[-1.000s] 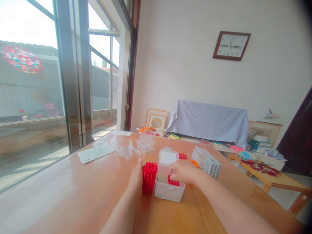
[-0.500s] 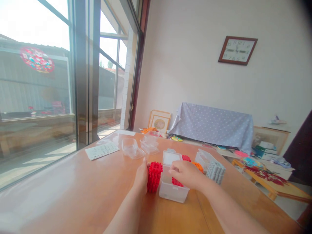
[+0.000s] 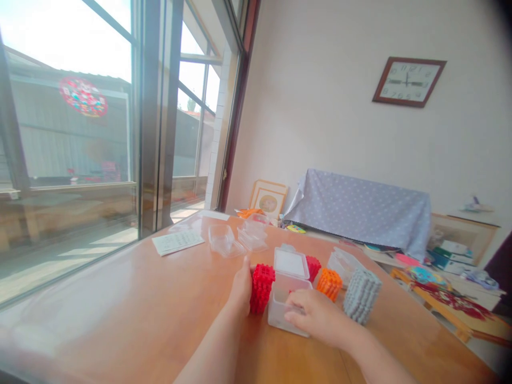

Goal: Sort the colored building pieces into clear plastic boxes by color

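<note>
My left hand [image 3: 241, 288] is closed around the left side of an upright red stack of interlocking plastic blocks [image 3: 262, 288] on the table. To its right stands a clear plastic box [image 3: 278, 314] with its white-looking lid [image 3: 291, 263] tipped open at the back. My right hand [image 3: 314, 313] reaches over the box's right side, fingers curled down into it. A small bit of red block shows by the fingertips; the hand covers the remainder. Beyond that hand stand an orange block stack [image 3: 329, 284] and a grey one [image 3: 361, 296]. Another red stack [image 3: 313, 266] sits behind the lid.
Clear plastic containers [image 3: 224, 241] lie at the table's back, near a printed sheet [image 3: 178, 242]. Another clear container [image 3: 343, 261] is behind the grey stack. Windows line the left side. A cloth-covered object [image 3: 360, 210] and a low wooden table [image 3: 452, 304] stand beyond.
My right hand has sunk lower over the box, and the red block under it is now mostly hidden. My left hand stays at the red stack. The view has shifted left.
</note>
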`<state>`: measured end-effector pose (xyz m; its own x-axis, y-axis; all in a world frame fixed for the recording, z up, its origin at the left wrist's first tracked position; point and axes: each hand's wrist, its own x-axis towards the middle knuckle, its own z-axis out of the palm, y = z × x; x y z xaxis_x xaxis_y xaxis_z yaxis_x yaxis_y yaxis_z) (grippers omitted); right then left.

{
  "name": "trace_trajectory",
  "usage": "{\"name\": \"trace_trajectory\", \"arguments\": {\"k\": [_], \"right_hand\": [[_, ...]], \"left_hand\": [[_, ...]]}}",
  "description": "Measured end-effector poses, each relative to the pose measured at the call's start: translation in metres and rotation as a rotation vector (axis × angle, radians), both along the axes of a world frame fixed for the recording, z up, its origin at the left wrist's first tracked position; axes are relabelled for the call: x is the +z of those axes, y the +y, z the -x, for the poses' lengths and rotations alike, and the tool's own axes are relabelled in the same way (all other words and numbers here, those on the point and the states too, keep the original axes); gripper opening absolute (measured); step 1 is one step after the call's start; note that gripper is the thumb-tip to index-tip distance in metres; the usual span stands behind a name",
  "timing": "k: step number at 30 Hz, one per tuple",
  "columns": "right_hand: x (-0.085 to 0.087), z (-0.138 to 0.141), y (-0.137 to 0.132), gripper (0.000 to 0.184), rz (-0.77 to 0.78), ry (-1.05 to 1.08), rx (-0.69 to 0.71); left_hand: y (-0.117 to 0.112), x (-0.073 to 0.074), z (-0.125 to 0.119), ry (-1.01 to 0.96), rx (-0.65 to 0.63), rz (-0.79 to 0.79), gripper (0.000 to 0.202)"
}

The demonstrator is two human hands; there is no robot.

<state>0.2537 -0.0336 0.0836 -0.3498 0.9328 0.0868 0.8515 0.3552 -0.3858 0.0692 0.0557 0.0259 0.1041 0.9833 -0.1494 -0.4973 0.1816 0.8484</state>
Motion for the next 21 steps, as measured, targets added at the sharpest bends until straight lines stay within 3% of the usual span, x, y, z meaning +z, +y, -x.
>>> {"name": "trace_trajectory", "arguments": {"k": [7, 13, 17, 21], "right_hand": [[0.014, 0.008, 0.031, 0.026, -0.19, 0.253, -0.094], [0.038, 0.03, 0.057, 0.055, -0.114, 0.173, 0.069], [0.044, 0.043, 0.061, 0.049, -0.089, 0.124, 0.156], [0.049, 0.043, 0.058, 0.042, -0.124, 0.151, 0.139]], "left_hand": [[0.007, -0.006, 0.0, -0.042, 0.002, -0.031, 0.07], [0.012, -0.013, 0.001, -0.038, 0.01, -0.044, 0.07], [0.014, -0.017, 0.002, -0.023, 0.0, -0.064, 0.07], [0.016, -0.019, 0.002, -0.005, 0.005, -0.06, 0.071]]}}
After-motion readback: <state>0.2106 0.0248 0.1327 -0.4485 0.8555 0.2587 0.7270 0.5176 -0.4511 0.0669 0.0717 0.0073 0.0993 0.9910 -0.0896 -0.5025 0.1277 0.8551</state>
